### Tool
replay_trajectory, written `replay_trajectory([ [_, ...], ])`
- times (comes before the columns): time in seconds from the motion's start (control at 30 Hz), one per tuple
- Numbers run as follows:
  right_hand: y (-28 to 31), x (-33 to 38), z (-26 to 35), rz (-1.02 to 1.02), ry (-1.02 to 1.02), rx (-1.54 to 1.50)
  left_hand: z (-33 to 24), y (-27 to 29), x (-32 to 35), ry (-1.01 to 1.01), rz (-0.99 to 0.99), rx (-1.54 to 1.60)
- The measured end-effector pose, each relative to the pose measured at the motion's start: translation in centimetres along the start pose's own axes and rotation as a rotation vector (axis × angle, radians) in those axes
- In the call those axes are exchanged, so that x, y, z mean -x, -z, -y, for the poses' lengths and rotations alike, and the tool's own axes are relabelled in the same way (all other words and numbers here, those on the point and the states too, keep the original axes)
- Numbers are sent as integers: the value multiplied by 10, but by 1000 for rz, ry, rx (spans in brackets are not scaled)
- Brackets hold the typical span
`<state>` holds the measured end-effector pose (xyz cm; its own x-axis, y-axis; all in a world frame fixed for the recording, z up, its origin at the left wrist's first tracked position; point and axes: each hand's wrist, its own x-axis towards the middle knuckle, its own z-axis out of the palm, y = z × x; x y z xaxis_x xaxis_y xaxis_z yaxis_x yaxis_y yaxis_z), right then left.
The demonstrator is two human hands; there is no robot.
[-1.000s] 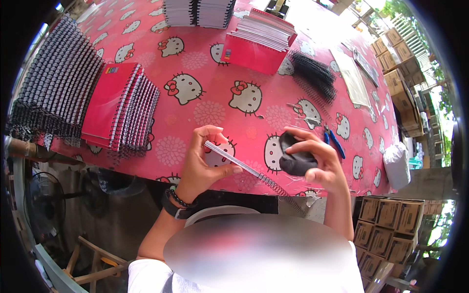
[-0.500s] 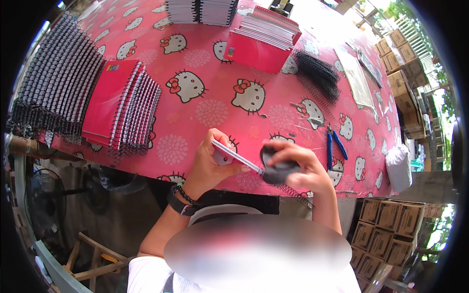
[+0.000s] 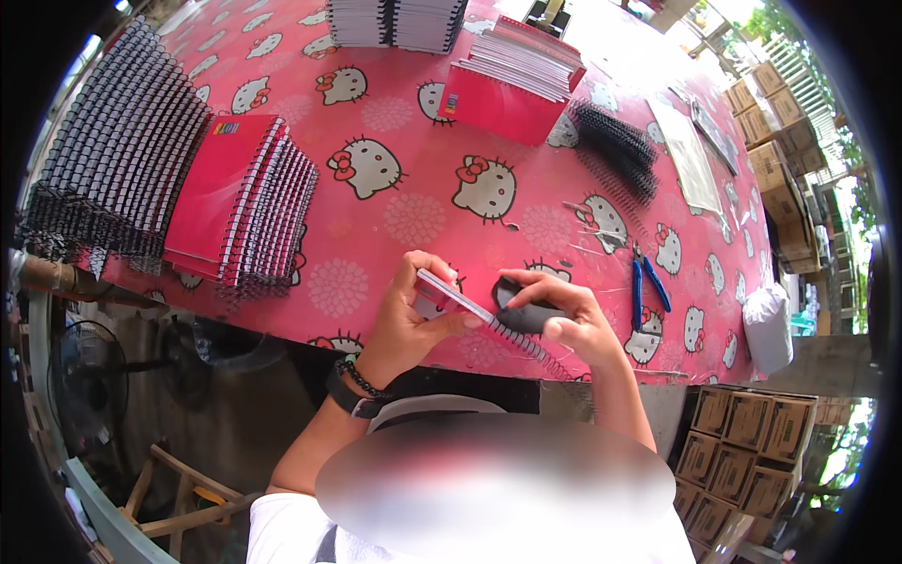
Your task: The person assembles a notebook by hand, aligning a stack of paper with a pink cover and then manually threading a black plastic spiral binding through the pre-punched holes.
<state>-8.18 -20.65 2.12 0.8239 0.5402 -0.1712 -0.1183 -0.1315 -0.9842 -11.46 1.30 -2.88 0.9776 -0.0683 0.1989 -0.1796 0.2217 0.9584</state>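
Note:
Near the table's front edge, my left hand (image 3: 399, 315) is closed on a thin notebook (image 3: 453, 294), tilted and seen mostly edge-on. A dark spiral coil (image 3: 528, 348) sits at the notebook's right-hand end and trails toward the table edge. My right hand (image 3: 584, 324) grips a dark grey, soft-looking pad (image 3: 522, 316), its fingers curled over the top. That pad lies right beside the coil and the notebook's corner; whether it touches them I cannot tell. Blue-handled cutting pliers (image 3: 648, 289) lie to the right of my right hand.
Tall piles of spiral-bound notebooks (image 3: 113, 155) and red-covered notebooks (image 3: 218, 193) stand at the left. More red notebooks (image 3: 503, 94) are at the back, beside loose black coils (image 3: 615, 150). A white bag (image 3: 769, 329) sits at the right edge, above stacked cartons (image 3: 742, 442).
My right hand and the dark pad, blurred before, are sharper and tilted differently. More of the coil shows beside the notebook's end. My left hand keeps its hold.

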Motion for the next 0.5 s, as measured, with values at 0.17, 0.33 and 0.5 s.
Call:
replay_trajectory([
  [0.17,2,4,3,178,190,-328,4,4,-1,-23,48,-3],
  [0.33,3,-5,8,22,134,2,3,7,1,-38,84,-3],
  [0.5,0,-13,9,-9,98,219,3,11,0,-54,109,-46],
])
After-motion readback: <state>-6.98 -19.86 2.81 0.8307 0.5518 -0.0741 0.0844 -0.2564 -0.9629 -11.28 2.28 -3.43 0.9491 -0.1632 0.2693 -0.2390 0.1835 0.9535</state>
